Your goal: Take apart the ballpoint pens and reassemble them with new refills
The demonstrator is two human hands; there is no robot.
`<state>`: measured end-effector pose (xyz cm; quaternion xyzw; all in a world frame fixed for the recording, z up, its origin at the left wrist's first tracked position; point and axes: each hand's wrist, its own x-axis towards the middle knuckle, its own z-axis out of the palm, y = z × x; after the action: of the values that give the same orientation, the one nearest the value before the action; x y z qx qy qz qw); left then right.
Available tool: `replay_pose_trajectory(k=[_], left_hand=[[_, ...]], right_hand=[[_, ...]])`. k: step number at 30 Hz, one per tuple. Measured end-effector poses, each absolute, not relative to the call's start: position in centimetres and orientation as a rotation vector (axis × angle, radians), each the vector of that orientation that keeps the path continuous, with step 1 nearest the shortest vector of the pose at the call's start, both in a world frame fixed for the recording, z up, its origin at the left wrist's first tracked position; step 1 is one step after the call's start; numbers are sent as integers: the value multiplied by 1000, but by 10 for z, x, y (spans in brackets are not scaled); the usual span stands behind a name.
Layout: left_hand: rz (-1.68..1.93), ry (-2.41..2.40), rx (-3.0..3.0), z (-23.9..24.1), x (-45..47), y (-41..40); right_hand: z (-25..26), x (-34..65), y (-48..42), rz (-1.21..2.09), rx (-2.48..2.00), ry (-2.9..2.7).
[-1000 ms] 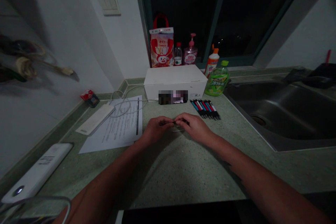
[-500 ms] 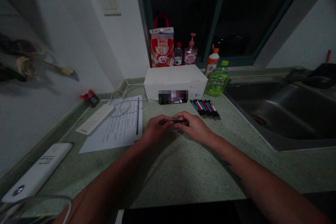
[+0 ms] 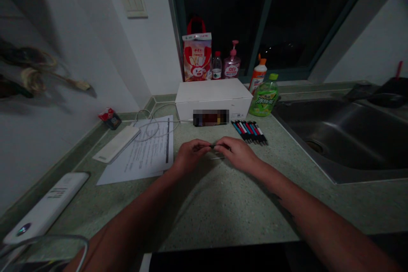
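Observation:
Over the middle of the counter (image 3: 204,208), my left hand (image 3: 191,155) and my right hand (image 3: 237,153) meet fingertip to fingertip. Both are closed in a pinch on a short black pen part (image 3: 212,146), mostly hidden by the fingers. Just below the right fingertips, a thin pale stick (image 3: 217,158) lies on the counter; its exact kind is too small to make out. To the right of my right hand, several pens (image 3: 250,131) with blue, red and white barrels and black grips lie side by side in a slanted row.
Behind the hands, a phone (image 3: 211,118) leans on a white box (image 3: 213,93). A green bottle (image 3: 265,95) stands beside the box. Printed paper (image 3: 143,157) and a white power bank (image 3: 117,144) with a cable lie left. A metal sink (image 3: 350,136) is at right.
My right fingertips have moved slightly left along the black pen part, so less of it shows between the hands. The left hand stays almost still.

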<state>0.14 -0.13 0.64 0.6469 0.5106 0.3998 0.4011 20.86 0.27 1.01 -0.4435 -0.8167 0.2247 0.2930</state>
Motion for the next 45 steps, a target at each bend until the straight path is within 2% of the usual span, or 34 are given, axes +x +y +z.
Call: replay_pose_trajectory(k=[33, 37, 45], left_hand=[[986, 1333, 1622, 3, 3, -1], [885, 1350, 1688, 2, 2, -2], [551, 1240, 2277, 3, 8, -14]], right_hand=[[9, 212, 4, 552, -1228, -2203], [12, 213, 5, 503, -1215, -2325], [18, 225, 9, 487, -1368, -2331]])
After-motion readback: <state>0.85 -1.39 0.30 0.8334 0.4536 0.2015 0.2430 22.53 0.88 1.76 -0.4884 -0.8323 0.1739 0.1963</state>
